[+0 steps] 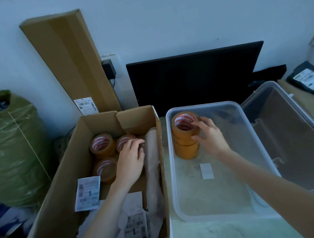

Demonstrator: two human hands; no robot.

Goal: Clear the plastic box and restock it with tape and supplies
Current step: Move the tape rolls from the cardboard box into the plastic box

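Clear box (230, 213) is holding a tape stack (186, 144) at its 11 o'clock corner; right hand (209, 134) is pinching the top roll. Carton (63, 196) is holding loose rolls (102, 145), papers (87, 193); left hand (131, 160) is curling over one roll.

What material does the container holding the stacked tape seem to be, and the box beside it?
The container looks like clear, slightly frosted plastic: the tabletop shows through its walls. The open box looks like matte brown corrugated cardboard, with creased folded flaps.
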